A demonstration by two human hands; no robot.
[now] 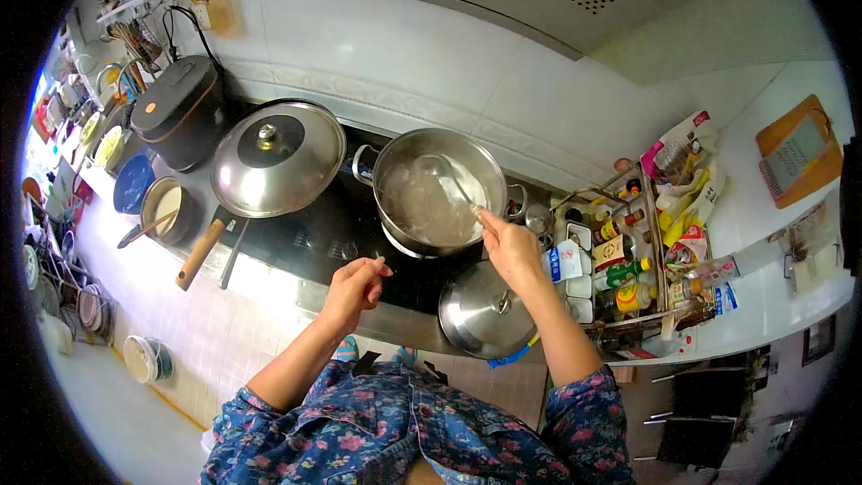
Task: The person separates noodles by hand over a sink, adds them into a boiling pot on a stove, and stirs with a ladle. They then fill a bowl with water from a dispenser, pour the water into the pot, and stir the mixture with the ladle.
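A wide steel pot (pixel 492 162) stands on the black stove (pixel 301 242), with cloudy liquid (pixel 409 207) in it. My right hand (pixel 514 256), at the pot's near right rim, is closed around the handle of a ladle (pixel 460 187). The ladle's round head dips into the liquid, so its exact shape is partly hidden. In front of the pot, over the stove's front edge, my left hand (pixel 355 292) is held up with curled fingers. A small pale spot shows at its fingertips; what it is, I cannot make out. A steel pot lid (pixel 480 305) lies below my right forearm.
Left of the pot sits a lidded pan (pixel 278 162) with its wooden handle (pixel 199 256) jutting forward. Beyond it are a black rice cooker (pixel 180 112), a small pot (pixel 166 207) and a blue bowl (pixel 135 184). A rack of bottles (pixel 628 269) stands at right.
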